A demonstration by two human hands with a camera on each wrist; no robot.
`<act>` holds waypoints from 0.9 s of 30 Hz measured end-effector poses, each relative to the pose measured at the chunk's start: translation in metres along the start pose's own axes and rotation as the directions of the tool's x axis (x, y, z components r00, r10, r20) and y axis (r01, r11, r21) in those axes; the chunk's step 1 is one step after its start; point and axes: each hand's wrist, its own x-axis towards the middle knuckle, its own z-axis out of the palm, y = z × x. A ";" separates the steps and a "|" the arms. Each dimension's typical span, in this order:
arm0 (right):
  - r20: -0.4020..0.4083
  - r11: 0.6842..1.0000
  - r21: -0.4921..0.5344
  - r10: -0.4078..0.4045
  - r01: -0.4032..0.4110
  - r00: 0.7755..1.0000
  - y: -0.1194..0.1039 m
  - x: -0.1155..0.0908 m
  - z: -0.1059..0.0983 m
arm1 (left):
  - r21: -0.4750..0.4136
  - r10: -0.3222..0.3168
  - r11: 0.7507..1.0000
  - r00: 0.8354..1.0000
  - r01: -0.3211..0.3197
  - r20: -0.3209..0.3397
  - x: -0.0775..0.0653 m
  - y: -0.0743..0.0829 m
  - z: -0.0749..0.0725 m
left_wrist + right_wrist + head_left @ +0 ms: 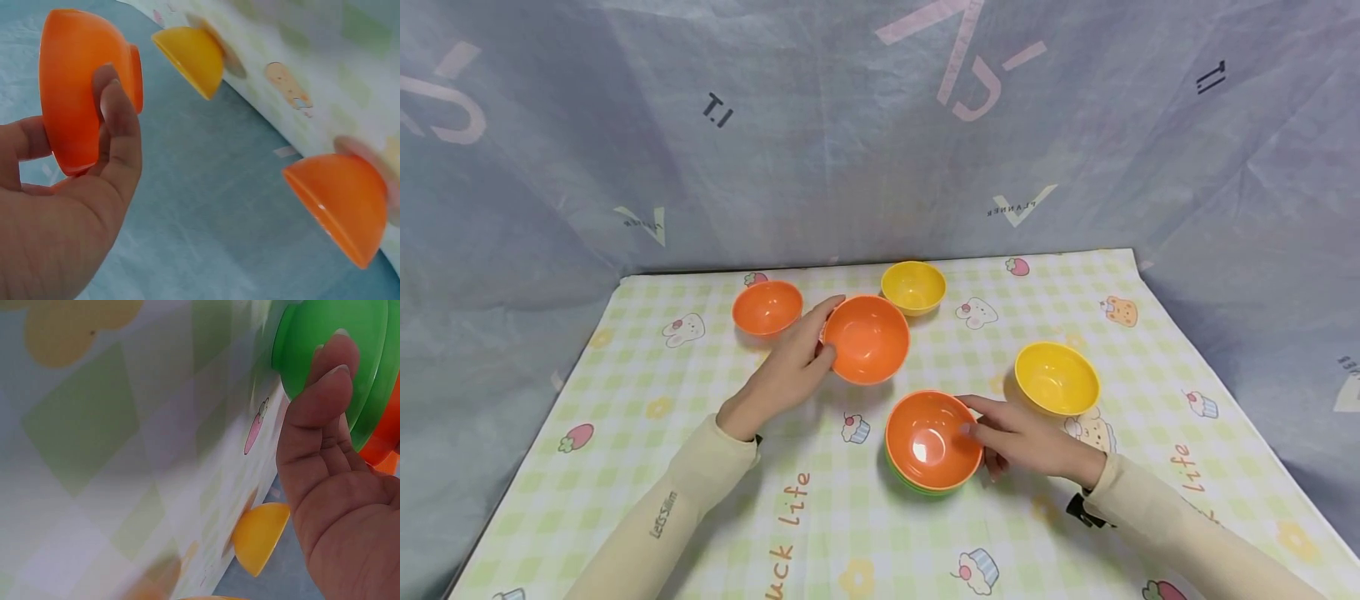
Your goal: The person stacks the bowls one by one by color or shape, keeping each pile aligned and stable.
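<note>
My left hand (784,367) grips an orange bowl (868,340) by its left side, raised over the table toward the back. In the left wrist view the fingers lie along the outside of this orange bowl (72,81), which is tipped on its side in that picture. My right hand (1030,435) holds the right side of a stack of bowls, thumb at the rim and fingers curled against the outer wall. On top of the stack is an orange bowl (931,440); below it, green bowls (319,328) show in the right wrist view.
Another orange bowl (767,308) stands at the back left. One yellow bowl (913,287) is at the back middle, behind the raised bowl, and a second yellow bowl (1057,378) sits right of the stack. A checked cloth (700,392) covers the table; grey-blue fabric (827,150) hangs behind.
</note>
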 end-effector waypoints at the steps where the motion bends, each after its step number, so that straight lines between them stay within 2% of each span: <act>1: 0.000 1.000 0.002 -0.002 0.002 1.000 0.000 0.000 0.000 | 0.002 0.007 1.000 1.000 -0.007 0.002 -0.001 0.002 0.000; 8: 0.002 1.000 -0.004 -0.006 0.006 1.000 0.003 0.001 0.001 | 0.020 0.038 0.999 0.999 -0.039 0.017 -0.004 0.017 0.001; 13: -0.004 1.000 -0.015 -0.001 0.001 1.000 0.021 0.003 0.001 | 0.020 0.059 0.998 0.997 -0.059 0.042 -0.007 0.025 0.004; 17: -0.002 1.000 -0.020 -0.007 0.007 1.000 0.032 0.004 0.000 | 0.025 0.103 0.994 0.993 -0.105 0.057 -0.008 0.031 0.006; 23: 0.005 0.999 -0.012 -0.033 0.033 0.999 0.035 0.005 -0.001 | 0.019 0.166 0.986 0.985 -0.167 0.057 -0.010 0.038 0.011; 27: 0.007 0.999 -0.010 -0.036 0.036 0.999 0.035 0.005 -0.001 | 0.006 0.170 0.985 0.983 -0.171 0.063 -0.012 0.044 0.015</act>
